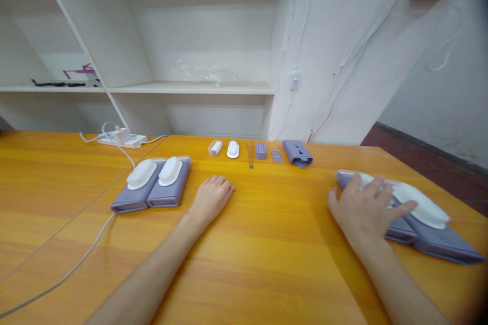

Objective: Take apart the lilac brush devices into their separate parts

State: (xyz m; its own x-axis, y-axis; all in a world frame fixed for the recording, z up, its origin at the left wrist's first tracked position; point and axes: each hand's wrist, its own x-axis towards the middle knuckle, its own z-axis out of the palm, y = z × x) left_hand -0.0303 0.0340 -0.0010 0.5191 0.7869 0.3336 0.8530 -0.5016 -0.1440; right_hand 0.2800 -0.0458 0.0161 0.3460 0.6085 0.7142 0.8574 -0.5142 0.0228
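My left hand rests on the table with its fingers curled in, and nothing shows in it. Left of it, two purple boxes lie side by side, each topped by a white oval piece. My right hand is spread over a similar pair on the right, its fingers apart and partly hiding the nearer box. The farther right-hand purple box carries a long white piece. Whether my right fingers press on the pair or hover just above, I cannot tell.
Along the back edge lie a white cylinder in a clear case, a white ribbed cap, a spring, a small purple block, flat purple pieces and a purple housing. A power strip with cables stands back left.
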